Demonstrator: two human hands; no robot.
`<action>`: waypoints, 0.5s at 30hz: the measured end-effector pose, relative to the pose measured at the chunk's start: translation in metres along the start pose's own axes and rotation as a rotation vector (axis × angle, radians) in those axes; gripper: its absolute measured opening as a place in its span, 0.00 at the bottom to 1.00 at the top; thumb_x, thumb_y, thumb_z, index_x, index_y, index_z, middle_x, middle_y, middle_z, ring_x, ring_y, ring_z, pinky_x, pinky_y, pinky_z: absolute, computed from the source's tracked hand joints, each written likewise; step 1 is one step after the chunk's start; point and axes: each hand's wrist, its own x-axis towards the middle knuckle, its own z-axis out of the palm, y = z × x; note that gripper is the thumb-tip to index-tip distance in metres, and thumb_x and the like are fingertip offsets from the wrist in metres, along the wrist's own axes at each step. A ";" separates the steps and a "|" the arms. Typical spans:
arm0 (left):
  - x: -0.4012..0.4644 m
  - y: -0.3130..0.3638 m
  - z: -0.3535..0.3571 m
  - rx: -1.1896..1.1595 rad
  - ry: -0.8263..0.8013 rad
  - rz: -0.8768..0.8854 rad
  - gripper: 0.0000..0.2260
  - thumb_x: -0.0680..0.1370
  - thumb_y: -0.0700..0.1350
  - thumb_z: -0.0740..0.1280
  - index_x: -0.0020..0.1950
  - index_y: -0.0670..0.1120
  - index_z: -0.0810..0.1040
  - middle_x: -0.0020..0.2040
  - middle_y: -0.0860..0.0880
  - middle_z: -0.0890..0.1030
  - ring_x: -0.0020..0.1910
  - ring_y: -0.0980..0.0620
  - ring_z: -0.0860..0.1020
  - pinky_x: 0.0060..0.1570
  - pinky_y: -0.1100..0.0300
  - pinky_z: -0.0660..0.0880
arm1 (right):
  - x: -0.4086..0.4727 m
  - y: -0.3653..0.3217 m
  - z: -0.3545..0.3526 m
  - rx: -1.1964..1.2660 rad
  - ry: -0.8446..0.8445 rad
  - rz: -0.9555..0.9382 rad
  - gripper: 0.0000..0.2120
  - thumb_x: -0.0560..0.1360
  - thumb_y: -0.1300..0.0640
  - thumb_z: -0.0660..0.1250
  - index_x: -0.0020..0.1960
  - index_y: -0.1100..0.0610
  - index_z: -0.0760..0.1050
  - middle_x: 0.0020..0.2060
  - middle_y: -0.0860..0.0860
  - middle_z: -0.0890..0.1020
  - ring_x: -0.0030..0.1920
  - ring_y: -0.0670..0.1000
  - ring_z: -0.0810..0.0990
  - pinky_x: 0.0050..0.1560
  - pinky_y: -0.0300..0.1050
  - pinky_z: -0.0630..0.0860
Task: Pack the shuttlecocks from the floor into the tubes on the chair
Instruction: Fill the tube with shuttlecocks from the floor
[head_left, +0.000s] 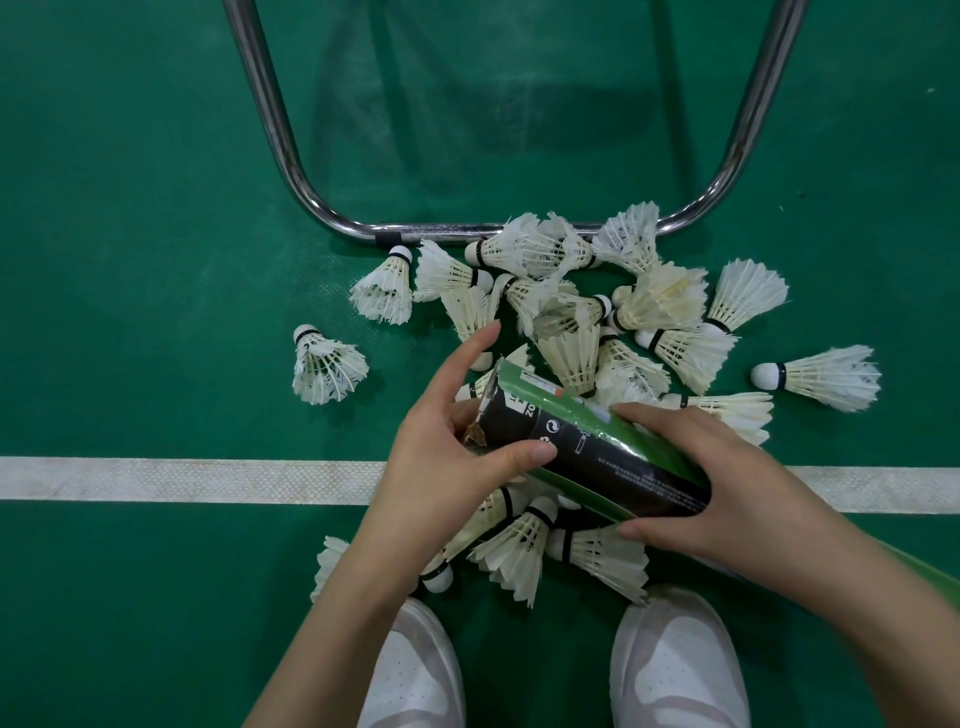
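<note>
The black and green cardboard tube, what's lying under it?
White feather shuttlecocks and the white court line lie under the black and green cardboard tube; whatever sits directly beneath it is covered. Its inside isn't visible.

Head camera looks steeply down, close above the floor (130, 260)

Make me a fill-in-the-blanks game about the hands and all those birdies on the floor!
1. Both hands, the left hand and the right hand, hold one black and green ____.
2. The pile of shuttlecocks lies on a floor coloured ____.
3. The line painted across the floor is ____.
4. Both shoes at the bottom are ____.

Missing words: tube; green; white; white
</note>
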 end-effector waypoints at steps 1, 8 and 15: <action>0.000 0.000 0.000 0.006 -0.005 -0.003 0.38 0.67 0.37 0.76 0.67 0.68 0.65 0.44 0.50 0.85 0.45 0.56 0.83 0.44 0.64 0.79 | 0.000 0.000 0.000 -0.003 0.002 -0.002 0.37 0.61 0.41 0.75 0.55 0.21 0.53 0.54 0.29 0.65 0.54 0.36 0.69 0.54 0.39 0.72; 0.001 -0.001 -0.002 -0.008 -0.067 0.008 0.37 0.70 0.33 0.72 0.69 0.64 0.64 0.46 0.62 0.83 0.46 0.58 0.82 0.43 0.67 0.78 | 0.001 0.000 0.002 -0.018 -0.013 0.004 0.37 0.61 0.42 0.75 0.56 0.21 0.53 0.54 0.29 0.65 0.53 0.37 0.70 0.53 0.39 0.73; -0.001 -0.004 -0.002 0.039 -0.020 0.038 0.35 0.70 0.37 0.73 0.67 0.66 0.65 0.49 0.71 0.79 0.49 0.68 0.78 0.48 0.71 0.75 | 0.002 -0.001 0.002 -0.044 -0.017 -0.001 0.37 0.61 0.40 0.74 0.57 0.22 0.51 0.54 0.29 0.64 0.53 0.38 0.70 0.53 0.41 0.74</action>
